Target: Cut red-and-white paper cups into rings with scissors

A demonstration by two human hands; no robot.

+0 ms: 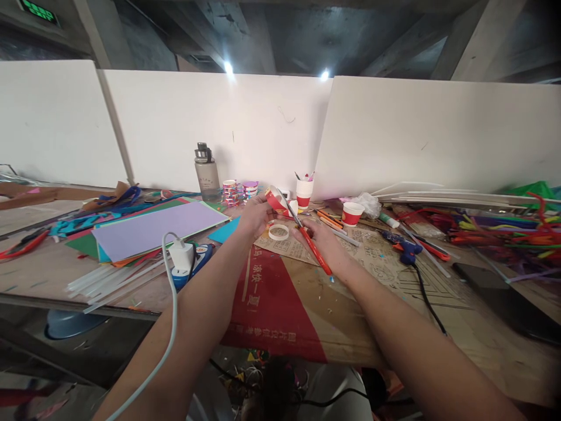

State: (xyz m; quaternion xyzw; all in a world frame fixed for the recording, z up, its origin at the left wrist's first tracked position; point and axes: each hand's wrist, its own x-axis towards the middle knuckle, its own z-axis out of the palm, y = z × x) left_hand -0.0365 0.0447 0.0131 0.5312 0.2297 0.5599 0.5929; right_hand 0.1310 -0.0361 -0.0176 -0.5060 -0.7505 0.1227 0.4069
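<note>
My left hand point(255, 217) is closed on a red-and-white paper cup piece point(276, 200), holding it up above the table. My right hand point(323, 241) grips red-handled scissors point(314, 250) whose metal blades reach up to the cup piece; fingers partly hide the handles. Beneath my hands, a pale ring point(279, 233), like a roll of tape, lies on printed cardboard. Just behind are stacked paper cups point(304, 192) with pens in the top one, and a single red-and-white cup point(352, 214) stands farther right.
Coloured paper sheets point(160, 228), clear glue sticks point(116, 280) and a power strip with a white charger point(182, 254) lie left. A bottle point(207, 174) stands behind. Rightward are a blue glue gun point(407, 250), a black tablet-like slab point(504, 298) and pipe cleaners point(495, 234). A white cable crosses my left forearm.
</note>
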